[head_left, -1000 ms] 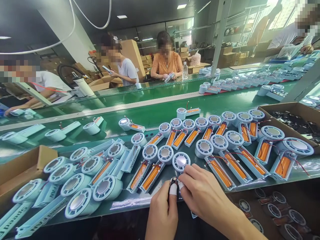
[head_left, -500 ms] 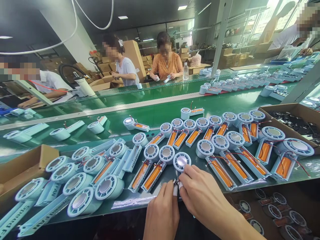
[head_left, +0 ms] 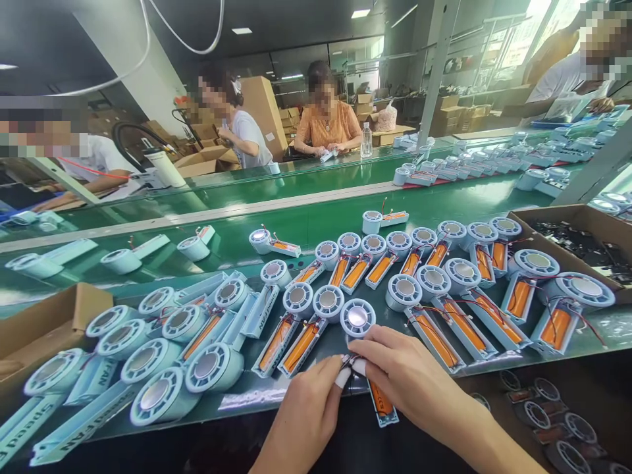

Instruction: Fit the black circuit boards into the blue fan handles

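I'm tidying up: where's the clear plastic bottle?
In the head view, the clear bottle stands right of centre, across the green belt, beside the person in the orange top.

Glossy green belt [head_left: 316, 227], smooth metal discs
Beside it, matt pale-blue plastic fan housings [head_left: 214, 370]; brown cardboard box [head_left: 582, 217].

The left hand [head_left: 309, 405] and the right hand [head_left: 402, 375] meet fingertip to fingertip at the lower center, knuckles up, thumbs and fingers pinched together. White coverings wrap a digit on each hand. Both forearms reach up from below, the right one angling in from the lower right, its wrist slightly bent.
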`<state>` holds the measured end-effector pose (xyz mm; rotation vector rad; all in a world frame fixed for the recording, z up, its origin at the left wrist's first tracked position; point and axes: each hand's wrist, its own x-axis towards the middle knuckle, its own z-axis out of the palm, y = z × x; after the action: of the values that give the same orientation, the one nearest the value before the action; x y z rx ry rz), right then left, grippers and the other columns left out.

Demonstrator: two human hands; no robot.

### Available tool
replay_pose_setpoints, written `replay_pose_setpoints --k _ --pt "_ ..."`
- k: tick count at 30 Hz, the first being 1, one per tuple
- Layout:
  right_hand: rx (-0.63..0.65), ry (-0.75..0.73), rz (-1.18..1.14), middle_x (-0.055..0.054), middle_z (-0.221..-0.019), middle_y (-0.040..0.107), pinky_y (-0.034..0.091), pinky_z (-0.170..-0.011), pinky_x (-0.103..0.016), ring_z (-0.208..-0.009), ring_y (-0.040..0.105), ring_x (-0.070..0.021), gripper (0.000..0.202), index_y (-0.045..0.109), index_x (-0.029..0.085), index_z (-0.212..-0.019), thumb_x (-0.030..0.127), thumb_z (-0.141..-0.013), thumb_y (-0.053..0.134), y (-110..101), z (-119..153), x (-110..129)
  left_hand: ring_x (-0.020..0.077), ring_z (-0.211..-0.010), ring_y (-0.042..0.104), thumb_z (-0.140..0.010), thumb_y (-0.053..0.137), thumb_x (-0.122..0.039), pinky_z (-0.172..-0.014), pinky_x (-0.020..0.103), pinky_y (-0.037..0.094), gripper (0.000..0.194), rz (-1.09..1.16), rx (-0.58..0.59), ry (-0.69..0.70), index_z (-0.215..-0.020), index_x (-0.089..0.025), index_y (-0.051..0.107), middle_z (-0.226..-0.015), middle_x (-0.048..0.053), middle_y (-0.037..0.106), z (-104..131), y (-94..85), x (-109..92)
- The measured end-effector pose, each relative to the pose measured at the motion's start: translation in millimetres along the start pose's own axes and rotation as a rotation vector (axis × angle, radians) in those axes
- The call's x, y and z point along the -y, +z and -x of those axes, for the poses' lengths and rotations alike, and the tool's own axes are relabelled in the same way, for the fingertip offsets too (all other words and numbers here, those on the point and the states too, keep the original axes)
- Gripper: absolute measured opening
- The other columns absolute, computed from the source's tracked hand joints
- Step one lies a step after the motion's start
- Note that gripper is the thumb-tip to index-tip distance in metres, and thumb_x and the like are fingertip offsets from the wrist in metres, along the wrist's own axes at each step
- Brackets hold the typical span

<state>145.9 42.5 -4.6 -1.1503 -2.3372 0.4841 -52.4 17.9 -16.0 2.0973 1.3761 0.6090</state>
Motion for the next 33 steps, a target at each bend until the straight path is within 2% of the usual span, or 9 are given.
replay_pose_setpoints --k 4,7,10,15,19,24,28,31,33 --pt "0.027 -0.073 -0.113 -0.004 -0.093 0.065 0.049 -0.074 -0.026 -0.085 0.063 -0.017 0.023 0.068 0.021 -0.108 0.011 -0.1 0.049 -1 0 -6 0.02 -0.076 0.068 -0.101 0.034 -0.021 -0.066 0.026 0.048 0.031 0.008 0.058 0.005 -0.091 -0.024 0.063 -0.087 0.004 0.072 -3 -4.7 0" --pt "-0.038 -0.093 -0.113 -0.006 -0.09 0.066 0.05 -0.073 -0.028 -0.083 0.062 -0.0177 0.024 0.069 0.019 -0.105 0.014 -0.103 0.046 4 0 -8 0.0193 -0.072 0.066 -0.101 0.034 -0.02 -0.062 0.026 0.045 0.031 -0.017 0.046 0.0 -0.085 -0.024 0.06 -0.083 0.002 0.071 -6 -5.0 0" --pt "-0.106 -0.081 -0.129 -0.005 -0.09 0.068 0.051 -0.073 -0.028 -0.082 0.063 -0.0175 0.022 0.07 0.021 -0.105 0.019 -0.104 0.048 8 1 -10 0.0195 -0.074 0.066 -0.102 0.035 -0.024 -0.064 0.026 0.047 0.031 0.025 0.013 -0.015 -0.09 -0.024 0.064 -0.084 0.003 0.071 -6 -0.8 -1" --pt "-0.168 0.031 -0.413 -0.004 -0.097 0.07 0.053 -0.077 -0.025 -0.086 0.066 -0.015 0.021 0.073 0.023 -0.106 0.018 -0.101 0.054 3 4 -15 0.0227 -0.083 0.07 -0.102 0.038 -0.035 -0.076 0.031 0.055 0.035 0.135 -0.136 -0.118 -0.109 -0.021 0.069 -0.092 0.008 0.074 2 12.0 -2" --pt "-0.201 0.184 -0.524 -0.004 -0.101 0.071 0.056 -0.077 -0.026 -0.089 0.069 -0.0173 0.019 0.075 0.024 -0.101 0.018 -0.098 0.057 -3 9 -21 0.0216 -0.07 0.069 -0.1 0.044 -0.042 -0.067 0.032 0.057 0.039 0.208 -0.274 -0.28 -0.122 -0.02 0.067 -0.098 0.01 0.077 10 21.5 3" --pt "-0.171 0.19 -0.391 -0.006 -0.104 0.072 0.058 -0.08 -0.029 -0.094 0.07 -0.02 0.027 0.069 0.025 -0.112 0.015 -0.098 0.049 -7 20 -17 0.0186 -0.062 0.066 -0.097 0.048 -0.049 -0.06 0.031 0.058 0.044 0.353 -0.396 -0.383 -0.126 -0.02 0.064 -0.104 0.01 0.075 13 29.0 4" --pt "-0.002 0.055 -0.196 -0.004 -0.11 0.07 0.058 -0.082 -0.028 -0.094 0.07 -0.0184 0.05 0.061 0.028 -0.125 0.0 -0.089 0.042 -11 30 -3 0.0181 -0.066 0.068 -0.094 0.053 -0.05 -0.064 0.032 0.06 0.042 0.462 -0.424 -0.389 -0.122 -0.02 0.065 -0.11 0.011 0.073 10 31.0 1" --pt "0.099 -0.067 0.0 -0.003 -0.098 0.07 0.057 -0.073 -0.029 -0.083 0.068 -0.0193 0.042 0.066 0.026 -0.111 -0.003 -0.088 0.046 -13 34 1 0.0162 -0.061 0.066 -0.095 0.054 -0.05 -0.06 0.03 0.059 0.042 0.587 -0.427 -0.423 -0.124 -0.02 0.058 -0.095 0.007 0.073 9 30.1 -1" --pt "0.088 -0.123 0.076 -0.004 -0.095 0.068 0.055 -0.069 -0.031 -0.079 0.066 -0.0202 0.03 0.066 0.023 -0.102 0.0 -0.092 0.05 -13 33 -1 0.015 -0.057 0.065 -0.095 0.054 -0.048 -0.056 0.028 0.057 0.041 0.644 -0.426 -0.444 -0.125 -0.021 0.053 -0.087 0.004 0.072 8 29.2 -2"
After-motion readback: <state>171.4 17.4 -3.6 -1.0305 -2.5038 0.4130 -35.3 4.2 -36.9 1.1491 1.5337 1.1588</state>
